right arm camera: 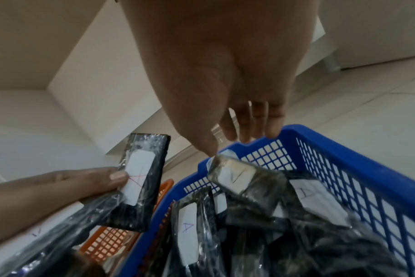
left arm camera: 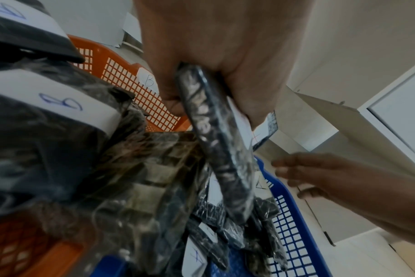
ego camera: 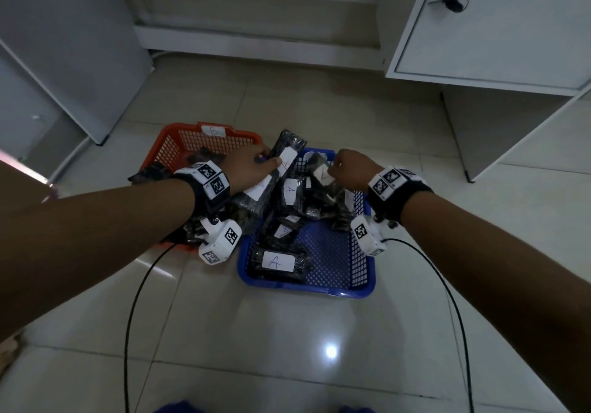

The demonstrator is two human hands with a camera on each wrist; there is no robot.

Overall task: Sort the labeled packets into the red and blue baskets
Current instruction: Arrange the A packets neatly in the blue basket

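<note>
On the tiled floor stand a red basket (ego camera: 192, 128) tagged B and a blue basket (ego camera: 307, 288), side by side. My left hand (ego camera: 265, 161) grips a black wrapped packet (ego camera: 287, 153) with a white label, held up over the gap between the baskets; my thumb presses on its label (right arm camera: 140, 176). My right hand (ego camera: 339, 164) hovers over the blue basket's far end with its fingers (right arm camera: 254, 121) straight, and only the thumb tip touches a packet (right arm camera: 237, 176) leaning there. Several packets marked A (ego camera: 277, 262) lie in the blue basket. Packets marked B (left arm camera: 59, 97) fill the red one.
A white cabinet with a knobbed door (ego camera: 495, 29) stands at the back right, and another white unit (ego camera: 64, 45) at the left. Black cables (ego camera: 134, 300) trail from both wrists across the floor (ego camera: 287, 348) towards me.
</note>
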